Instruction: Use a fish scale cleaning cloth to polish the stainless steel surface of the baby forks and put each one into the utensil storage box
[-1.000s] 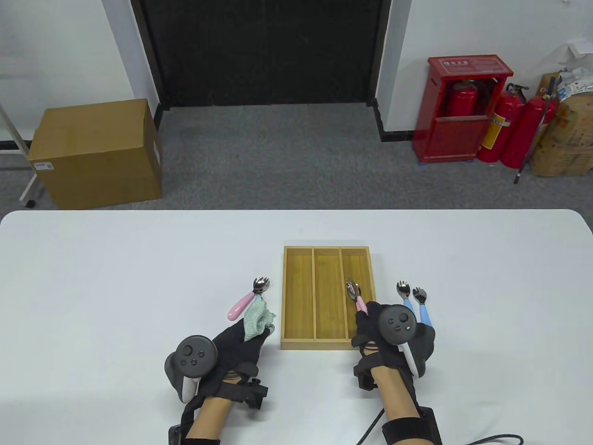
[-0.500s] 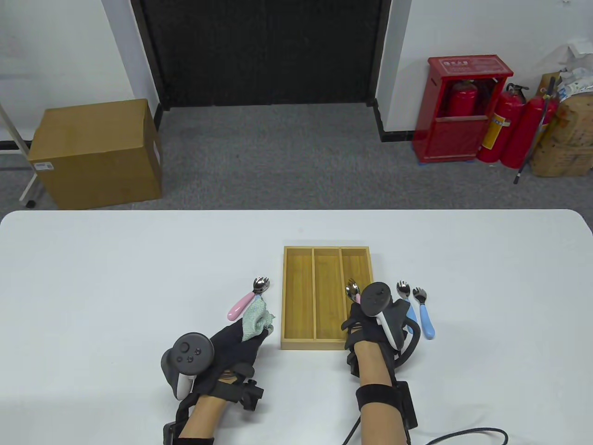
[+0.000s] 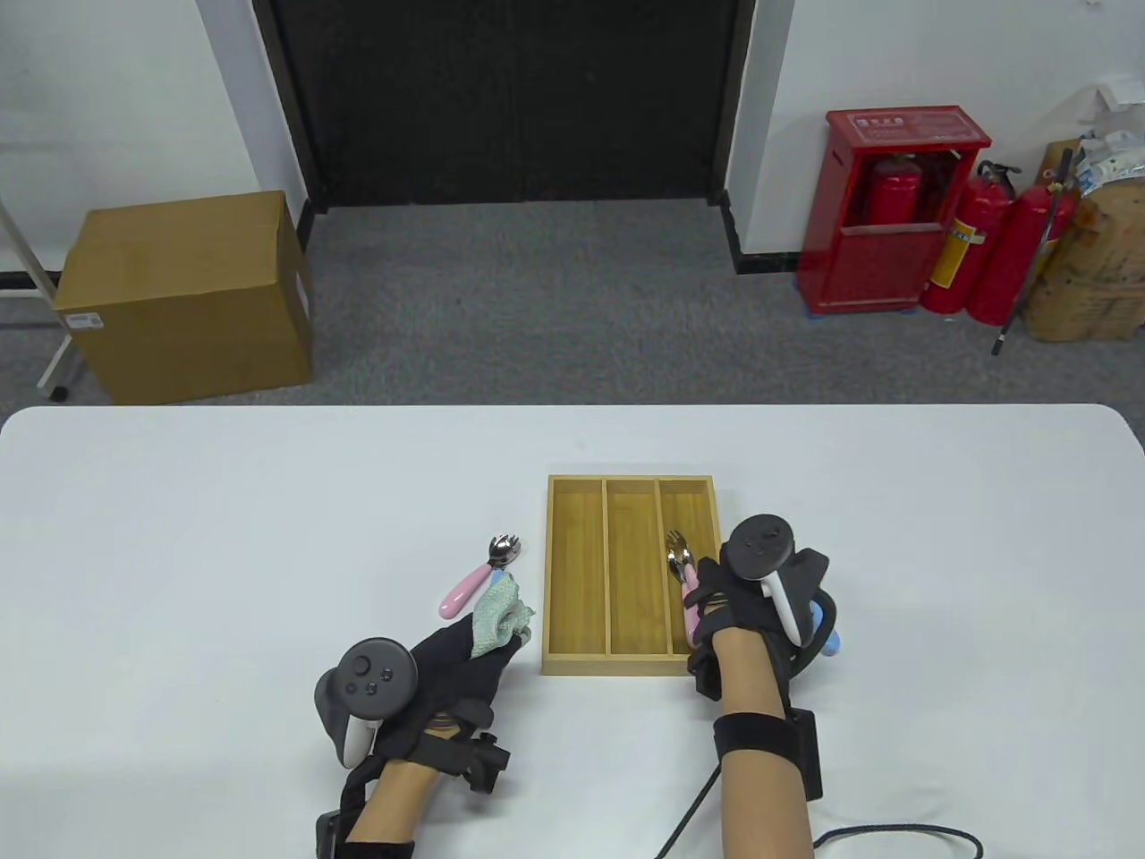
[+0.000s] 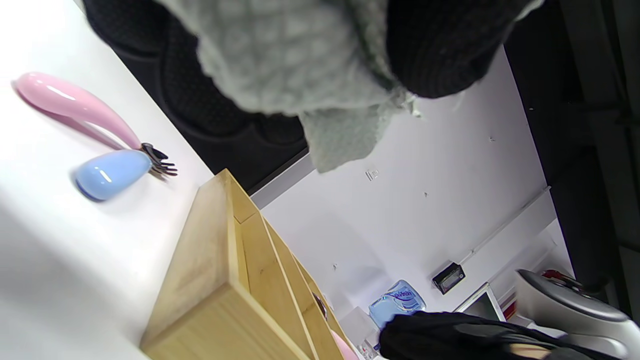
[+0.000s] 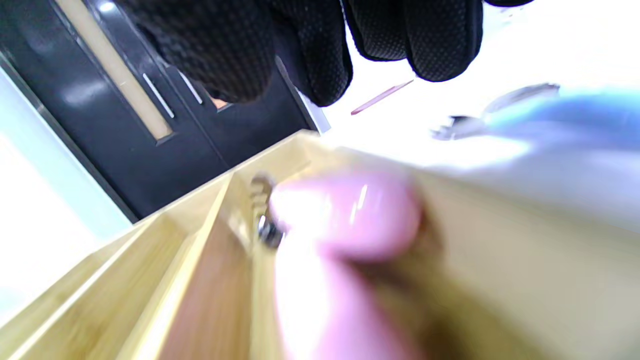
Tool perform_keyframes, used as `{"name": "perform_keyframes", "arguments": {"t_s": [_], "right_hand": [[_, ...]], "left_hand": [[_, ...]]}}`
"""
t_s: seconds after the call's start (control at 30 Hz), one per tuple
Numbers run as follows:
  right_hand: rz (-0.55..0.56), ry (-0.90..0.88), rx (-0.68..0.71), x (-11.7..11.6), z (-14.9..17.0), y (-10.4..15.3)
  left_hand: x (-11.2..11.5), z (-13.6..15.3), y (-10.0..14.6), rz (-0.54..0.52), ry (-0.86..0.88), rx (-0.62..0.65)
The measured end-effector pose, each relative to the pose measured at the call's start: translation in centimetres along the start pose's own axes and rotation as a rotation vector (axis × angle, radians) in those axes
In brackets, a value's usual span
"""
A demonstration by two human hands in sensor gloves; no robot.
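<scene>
Table view shows our right hand beside the utensil storage box, where a pink-handled fork lies in the right compartment; whether our fingers are off it we cannot tell. Our left hand pinches the soft cloth. Another pink fork waits on the table: light, stiff, probably slick, so we judge the fat handle the best hold

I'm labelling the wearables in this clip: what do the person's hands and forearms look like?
Both the left hand and the right hand wear black textured gloves, each with a dark grey round tracker with a white handle on its back. Forearms are bare, with black straps and boxes at the wrists; a black cable trails from the right one.
</scene>
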State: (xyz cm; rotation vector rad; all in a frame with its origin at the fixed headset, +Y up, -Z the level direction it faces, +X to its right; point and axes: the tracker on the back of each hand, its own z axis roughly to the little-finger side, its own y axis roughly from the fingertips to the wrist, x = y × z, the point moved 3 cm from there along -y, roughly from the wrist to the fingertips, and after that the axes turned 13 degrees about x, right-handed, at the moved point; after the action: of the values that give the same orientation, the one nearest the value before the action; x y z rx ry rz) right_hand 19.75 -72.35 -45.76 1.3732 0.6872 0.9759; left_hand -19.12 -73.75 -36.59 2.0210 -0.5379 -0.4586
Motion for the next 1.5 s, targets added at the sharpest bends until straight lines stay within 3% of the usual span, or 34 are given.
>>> {"name": "perform_keyframes", "arguments": {"t_s": [0.1,0.23,0.4,0.63,1.0,1.23,1.37,1.5], "right_hand": [[0.029,0.062,-0.036,2.3,1.8,-0.1],[0.010,0.138,-0.117,3.7,4.8,0.1],[-0.094,0.168,-0.224,2.9,8.8,0.2],[-0.123,0.129,-0.265,1.3,11.0,0.1],[-0.135,0.132,-0.280,-0.3,12.3,-0.1],[-0.055,0.052,-0.248,1.2,12.7,0.4],[0.062,-0.073,-0.117,2.7,11.0,1.0],[0.130,-0.131,0.109,3.6,6.6,2.0]], "left_hand": [[-0.1,0.1,0.0,-0.002,-0.003,-0.001],[0.0,0.0,0.0,0.005,-0.009,0.005],[0.4,0.0,-0.1,0.019,-0.001,0.007],[0.4,0.0,-0.1,0.026,-0.002,0.008],[-0.1,0.3,0.2,0.017,0.001,0.000],[-0.1,0.8,0.2,0.022,0.042,-0.019],[-0.1,1.1,0.2,0.009,0.138,-0.040],[0.4,1.3,0.2,0.012,0.277,-0.046]]}}
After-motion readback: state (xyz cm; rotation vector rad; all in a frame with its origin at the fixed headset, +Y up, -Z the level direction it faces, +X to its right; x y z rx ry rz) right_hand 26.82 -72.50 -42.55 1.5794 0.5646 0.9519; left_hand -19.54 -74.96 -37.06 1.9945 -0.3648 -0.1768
